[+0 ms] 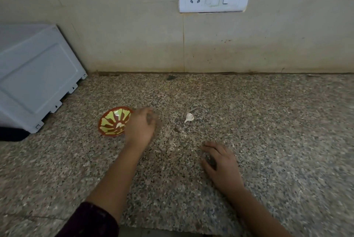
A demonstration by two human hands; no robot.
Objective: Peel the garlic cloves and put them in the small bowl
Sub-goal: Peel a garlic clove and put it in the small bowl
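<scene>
A small white unpeeled garlic clove (pixel 189 117) lies on the speckled granite countertop (pixel 268 122), apart from both my hands. The small red bowl with a yellow-green petal pattern (pixel 114 121) sits left of it, a pale piece inside. My left hand (pixel 140 127) is just beside the bowl, blurred; I cannot tell its grip. My right hand (pixel 220 164) rests loosely curled, holding nothing.

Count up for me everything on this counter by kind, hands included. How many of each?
small bowl: 1
garlic clove lying on the counter: 1
white piece in the bowl, probably garlic: 1
white appliance: 1
hands: 2, left hand and right hand
Total: 6
</scene>
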